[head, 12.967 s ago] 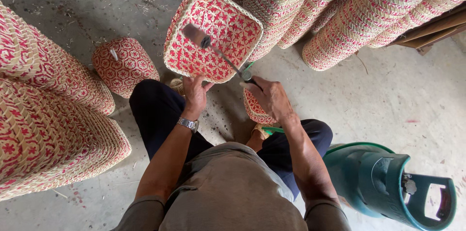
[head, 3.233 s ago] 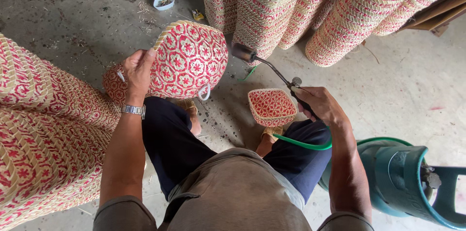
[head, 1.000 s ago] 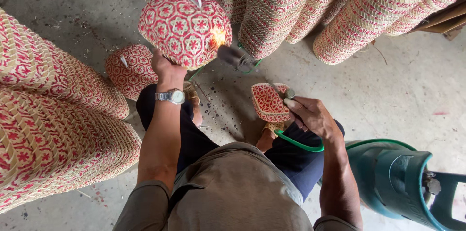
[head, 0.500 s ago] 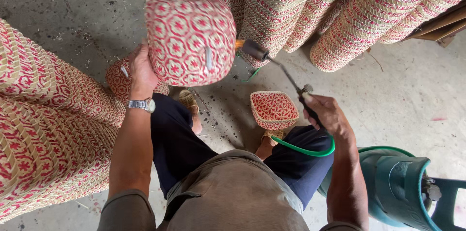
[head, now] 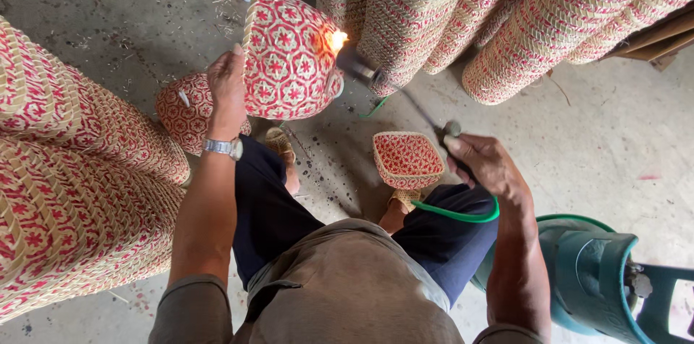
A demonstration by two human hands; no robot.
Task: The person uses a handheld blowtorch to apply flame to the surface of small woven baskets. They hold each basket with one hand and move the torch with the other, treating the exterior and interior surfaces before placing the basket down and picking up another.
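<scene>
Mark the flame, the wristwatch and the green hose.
flame (head: pixel 335 40): head view, bright tip against the basket's edge.
wristwatch (head: pixel 222 147): head view, metal band on the left wrist.
green hose (head: pixel 457 215): head view, curve below the right hand.

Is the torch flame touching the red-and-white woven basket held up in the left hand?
Yes, the small orange flame at the torch tip meets the upper right edge of the woven basket that the left hand holds up.

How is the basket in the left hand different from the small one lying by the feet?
The held basket is bigger, lifted by the left hand, with the torch flame licking its edge. The small basket rests on the floor, untouched by flame, near the right hand. Both are woven with a red-and-tan star pattern.
</scene>
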